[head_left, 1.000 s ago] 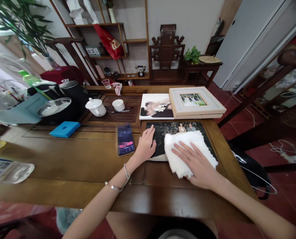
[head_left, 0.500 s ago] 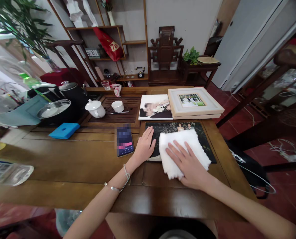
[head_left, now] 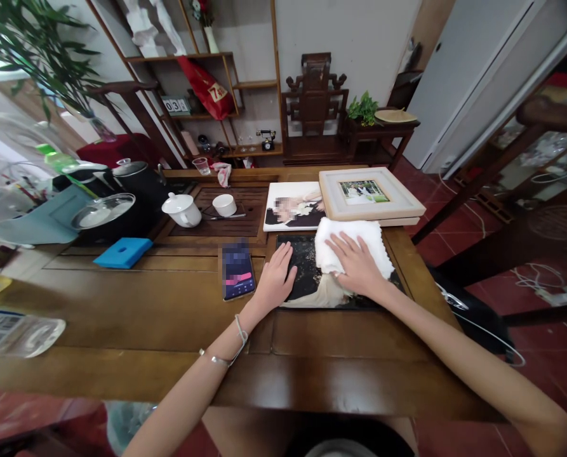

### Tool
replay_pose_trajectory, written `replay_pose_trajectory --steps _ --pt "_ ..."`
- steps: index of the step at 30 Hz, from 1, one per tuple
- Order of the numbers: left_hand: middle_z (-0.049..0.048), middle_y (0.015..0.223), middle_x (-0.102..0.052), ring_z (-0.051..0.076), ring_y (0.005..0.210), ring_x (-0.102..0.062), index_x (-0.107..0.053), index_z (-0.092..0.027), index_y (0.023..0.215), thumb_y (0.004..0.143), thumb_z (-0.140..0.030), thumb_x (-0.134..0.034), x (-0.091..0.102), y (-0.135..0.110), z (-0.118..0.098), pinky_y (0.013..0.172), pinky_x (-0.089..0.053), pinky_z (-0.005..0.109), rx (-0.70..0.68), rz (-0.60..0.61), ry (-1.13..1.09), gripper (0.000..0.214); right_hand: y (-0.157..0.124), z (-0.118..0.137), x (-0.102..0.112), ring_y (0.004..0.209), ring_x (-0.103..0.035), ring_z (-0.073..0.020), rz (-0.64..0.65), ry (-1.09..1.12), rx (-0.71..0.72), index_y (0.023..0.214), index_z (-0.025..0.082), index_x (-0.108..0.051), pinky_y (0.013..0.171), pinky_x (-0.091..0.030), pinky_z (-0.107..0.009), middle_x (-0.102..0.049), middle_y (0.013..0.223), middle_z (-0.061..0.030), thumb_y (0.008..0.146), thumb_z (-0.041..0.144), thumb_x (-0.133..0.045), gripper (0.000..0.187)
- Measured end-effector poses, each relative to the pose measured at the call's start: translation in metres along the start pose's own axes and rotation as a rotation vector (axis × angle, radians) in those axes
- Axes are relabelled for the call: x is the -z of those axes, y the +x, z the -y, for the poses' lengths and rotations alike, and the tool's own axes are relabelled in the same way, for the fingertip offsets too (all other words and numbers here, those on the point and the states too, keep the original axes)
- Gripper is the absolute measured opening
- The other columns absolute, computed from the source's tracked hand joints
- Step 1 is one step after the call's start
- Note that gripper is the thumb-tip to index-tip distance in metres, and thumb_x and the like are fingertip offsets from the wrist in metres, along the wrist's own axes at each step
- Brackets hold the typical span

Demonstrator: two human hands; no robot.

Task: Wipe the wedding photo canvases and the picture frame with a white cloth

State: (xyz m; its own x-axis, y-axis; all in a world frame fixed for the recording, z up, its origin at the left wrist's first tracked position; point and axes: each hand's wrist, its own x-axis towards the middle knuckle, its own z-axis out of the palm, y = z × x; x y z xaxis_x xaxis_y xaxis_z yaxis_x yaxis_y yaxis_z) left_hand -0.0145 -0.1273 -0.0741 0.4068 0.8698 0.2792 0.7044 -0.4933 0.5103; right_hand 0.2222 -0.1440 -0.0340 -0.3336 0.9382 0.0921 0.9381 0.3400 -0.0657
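A dark photo panel (head_left: 306,289) with a pale dress in its picture lies flat on the wooden table. My left hand (head_left: 277,274) rests on its left edge, open, fingers stretched out. Across the panel's upper right part lies a white cloth (head_left: 329,244). My right hand (head_left: 357,263) presses flat on the cloth with its fingers spread; the panel beneath is hidden. To the left of my left hand is a phone (head_left: 238,270), its screen lit and partly blurred.
Behind the panel are a white photo block (head_left: 290,222) and stacked pale frames (head_left: 400,195). A lidded white cup (head_left: 181,211) and a small white bowl (head_left: 225,205) stand on the tea tray (head_left: 254,219). A blue block (head_left: 124,252) lies at left, near a black kettle (head_left: 143,181).
My right hand has slid the white cloth away from me, up to the panel's far edge, uncovering the pale dress in the picture. My left hand has stayed in place.
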Motion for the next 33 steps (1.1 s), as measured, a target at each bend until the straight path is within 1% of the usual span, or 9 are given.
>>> replay_pose_trajectory --steps 3,7,11,14,18,21,24,29,33 --pt "0.0145 0.156 -0.035 0.028 0.147 -0.029 -0.036 -0.017 0.147 0.099 -0.027 -0.039 0.000 0.000 0.000 0.115 -0.032 0.054 0.003 0.004 -0.002 0.049 -0.010 0.028 -0.002 0.148 -0.012 -0.0366 0.016 -0.002 0.059 0.152 0.007 -0.029 0.116 -0.005 -0.061 -0.023 0.160 -0.0153 0.081 0.029 -0.052 0.077" --pt "0.0158 0.157 -0.033 0.028 0.148 -0.027 -0.034 -0.015 0.148 0.099 -0.026 -0.038 0.001 -0.001 -0.002 0.113 -0.033 0.056 0.022 0.034 0.007 0.051 -0.062 0.058 0.002 0.148 -0.004 -0.0376 0.080 0.036 0.270 0.154 0.007 -0.021 0.116 0.000 -0.062 -0.016 0.162 -0.0163 0.072 0.027 -0.057 0.092" --pt "0.0161 0.158 -0.031 0.028 0.148 -0.025 -0.033 -0.014 0.148 0.099 -0.027 -0.036 0.003 -0.001 -0.004 0.112 -0.035 0.057 0.031 0.062 0.019 0.051 -0.089 0.043 0.009 0.149 -0.004 -0.0305 0.105 0.058 0.338 0.155 0.014 -0.019 0.118 0.000 -0.055 -0.016 0.163 -0.0105 0.066 0.021 -0.056 0.097" --pt "0.0155 0.158 -0.031 0.028 0.149 -0.025 -0.033 -0.014 0.148 0.099 -0.027 -0.037 0.003 -0.001 -0.004 0.113 -0.034 0.056 0.034 0.059 0.029 0.051 -0.073 0.007 0.008 0.149 -0.010 -0.0273 0.074 0.020 0.218 0.154 0.016 -0.026 0.119 -0.006 -0.053 -0.023 0.162 -0.0087 0.071 0.018 -0.051 0.087" --pt "0.0151 0.158 -0.032 0.027 0.148 -0.026 -0.033 -0.016 0.149 0.099 -0.027 -0.037 0.003 -0.001 -0.004 0.113 -0.033 0.055 0.025 0.044 0.025 0.051 -0.028 -0.024 0.001 0.147 -0.018 -0.0294 0.013 -0.035 0.035 0.151 0.012 -0.034 0.117 -0.011 -0.054 -0.029 0.159 -0.0109 0.081 0.023 -0.047 0.072" --pt "0.0153 0.158 -0.032 0.028 0.148 -0.026 -0.033 -0.016 0.149 0.099 -0.028 -0.037 0.003 0.000 -0.003 0.112 -0.034 0.056 0.027 0.057 0.024 0.051 -0.002 -0.015 -0.003 0.147 -0.019 -0.0327 0.004 -0.039 -0.028 0.150 0.012 -0.035 0.116 -0.012 -0.058 -0.029 0.159 -0.0122 0.083 0.028 -0.049 0.070" --pt "0.0152 0.158 -0.033 0.028 0.148 -0.026 -0.033 -0.017 0.149 0.099 -0.029 -0.037 0.003 0.000 -0.002 0.112 -0.034 0.056 0.036 0.061 0.034 0.051 0.001 0.014 -0.004 0.147 -0.016 -0.0348 -0.002 -0.009 0.014 0.152 0.013 -0.031 0.115 -0.009 -0.061 -0.026 0.160 -0.0129 0.083 0.031 -0.051 0.074" --pt "0.0148 0.157 -0.034 0.027 0.148 -0.026 -0.032 -0.018 0.150 0.100 -0.029 -0.036 0.002 -0.001 -0.001 0.114 -0.031 0.055 0.026 0.048 0.038 0.051 -0.054 0.054 0.003 0.148 -0.007 -0.0365 0.085 0.058 0.237 0.154 0.012 -0.024 0.115 -0.002 -0.062 -0.018 0.162 -0.0140 0.072 0.026 -0.056 0.089" --pt "0.0148 0.158 -0.031 0.028 0.149 -0.025 -0.031 -0.018 0.150 0.100 -0.029 -0.036 0.003 -0.001 -0.001 0.113 -0.032 0.057 0.037 0.071 0.013 0.052 -0.098 0.039 0.010 0.149 -0.005 -0.0306 0.101 0.066 0.256 0.155 0.016 -0.021 0.117 -0.003 -0.058 -0.018 0.163 -0.0092 0.064 0.018 -0.053 0.097"
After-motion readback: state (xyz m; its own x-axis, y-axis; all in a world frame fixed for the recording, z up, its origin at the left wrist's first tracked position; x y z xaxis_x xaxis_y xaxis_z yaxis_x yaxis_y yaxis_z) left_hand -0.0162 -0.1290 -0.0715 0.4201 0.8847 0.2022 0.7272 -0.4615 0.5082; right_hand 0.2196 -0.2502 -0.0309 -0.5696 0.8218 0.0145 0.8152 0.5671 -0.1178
